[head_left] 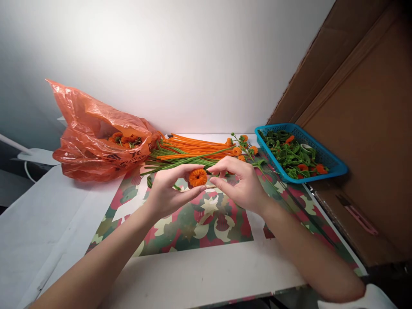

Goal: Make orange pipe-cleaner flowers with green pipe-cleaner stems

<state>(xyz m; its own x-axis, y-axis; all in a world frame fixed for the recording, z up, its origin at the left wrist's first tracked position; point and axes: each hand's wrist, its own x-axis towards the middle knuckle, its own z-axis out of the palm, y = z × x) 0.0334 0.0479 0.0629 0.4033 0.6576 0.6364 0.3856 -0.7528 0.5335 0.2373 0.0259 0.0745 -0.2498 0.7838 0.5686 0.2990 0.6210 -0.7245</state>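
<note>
My left hand [172, 184] is closed around a small orange pipe-cleaner flower [197, 177], gripping it between thumb and fingers. The flower's round ribbed face, with a dark hole at its centre, is turned towards me. Just to the right, my right hand [238, 182] is bent into a pinch, its thumb and index fingertips close to the flower's edge. What those fingertips hold, if anything, is too small to make out. A thin pale stick-like piece shows by the right thumb. Behind both hands lie orange pipe cleaners [196, 145] and green pipe cleaners [167, 159].
An orange plastic bag [93, 128] with more orange flowers stands at the left. At the right is a blue basket [337, 167] of green and orange pieces. Finished flower stems [237, 151] lie beside it. A pink utility knife [360, 218] rests on cardboard [360, 107]. A camouflage-patterned sheet [193, 227] covers the table.
</note>
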